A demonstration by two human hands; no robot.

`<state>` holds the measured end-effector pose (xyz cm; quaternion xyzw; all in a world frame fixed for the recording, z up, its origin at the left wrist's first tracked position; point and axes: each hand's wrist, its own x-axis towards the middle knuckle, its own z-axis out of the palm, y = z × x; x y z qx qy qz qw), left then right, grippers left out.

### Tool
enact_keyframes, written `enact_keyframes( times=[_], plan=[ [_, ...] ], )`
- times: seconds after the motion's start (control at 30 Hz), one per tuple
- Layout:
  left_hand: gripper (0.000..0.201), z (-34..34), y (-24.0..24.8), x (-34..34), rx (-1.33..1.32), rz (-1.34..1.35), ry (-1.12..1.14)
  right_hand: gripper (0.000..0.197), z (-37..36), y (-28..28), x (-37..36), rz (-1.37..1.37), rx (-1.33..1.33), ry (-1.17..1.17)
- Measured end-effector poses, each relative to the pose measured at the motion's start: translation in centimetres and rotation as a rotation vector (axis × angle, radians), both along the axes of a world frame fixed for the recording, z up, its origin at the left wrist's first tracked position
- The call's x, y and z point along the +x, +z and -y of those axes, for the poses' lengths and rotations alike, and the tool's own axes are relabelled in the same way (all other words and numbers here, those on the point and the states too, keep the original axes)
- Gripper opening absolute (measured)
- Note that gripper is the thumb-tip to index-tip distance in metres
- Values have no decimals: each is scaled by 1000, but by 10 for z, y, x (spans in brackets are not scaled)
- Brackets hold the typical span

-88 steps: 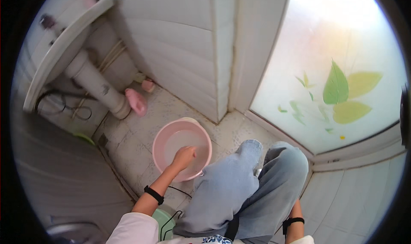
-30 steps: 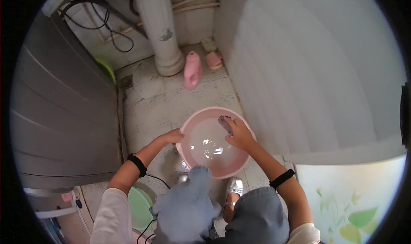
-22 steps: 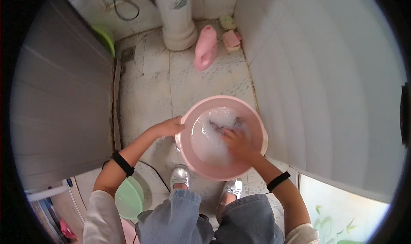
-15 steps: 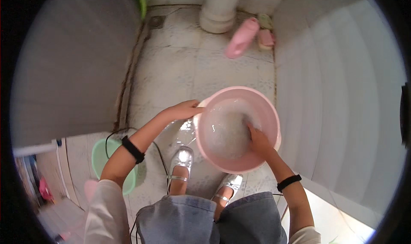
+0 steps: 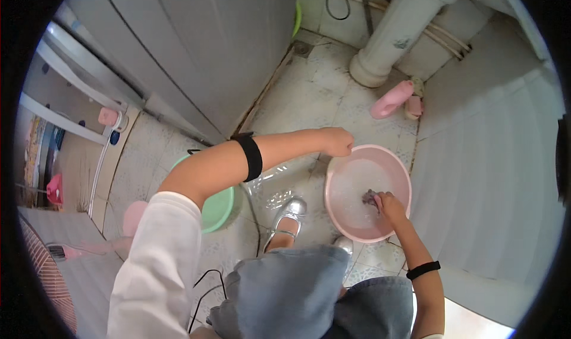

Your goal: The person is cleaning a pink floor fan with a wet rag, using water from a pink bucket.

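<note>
A round pink basin on the floor holds cloudy, whitish water. My left hand reaches across to its far left rim, the fingers curled closed at the edge; the fingertips are partly hidden. Inside the basin, over the water, my right hand is closed on a small grey-and-pink thing. Its grey end looks shaggy and its pink part runs into my fingers; its exact kind does not show.
A green basin stands left of my feet, beside a dark cable. A pink bottle lies near the white pipe at the back. Grey panels rise at left, a pale wall at right.
The view has swung left and shows more of the left side. My right hand has lifted the grey-and-pink thing into clearer sight; my left hand has moved to the basin's far rim.
</note>
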<state>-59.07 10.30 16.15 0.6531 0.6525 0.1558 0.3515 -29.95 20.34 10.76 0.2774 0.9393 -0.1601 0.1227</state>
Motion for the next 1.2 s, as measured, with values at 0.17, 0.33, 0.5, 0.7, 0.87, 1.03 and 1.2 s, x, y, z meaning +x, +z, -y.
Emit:
enact_keyframes(
  times=[0.17, 0.33, 0.5, 0.7, 0.87, 1.03, 1.2],
  plan=[
    [30, -37, -8, 50, 59, -33, -52, 27, -13, -2, -2, -149, -73, 60],
    [26, -36, -87, 137, -198, -118, -312, 38, -22, -35, 1, -17, -166, 119],
    [24, -32, -158, 179, 196, -485, -571, 45, -30, -90, 4, -125, -306, 7],
    [25, -49, -194, 160, 202, -290, -61, 42, -20, -122, 13, -270, -283, -368],
    [27, -50, -189, 154, 223, -363, 143, 32, -25, -115, 17, -31, -517, -451],
    [50, -51, -181, 150, 48, -287, 229, 16, -30, -113, -1, -678, -724, -699],
    [39, -47, -192, 147, -1, -107, 449, 21, -17, -77, -24, -756, -1146, -849]
  ],
)
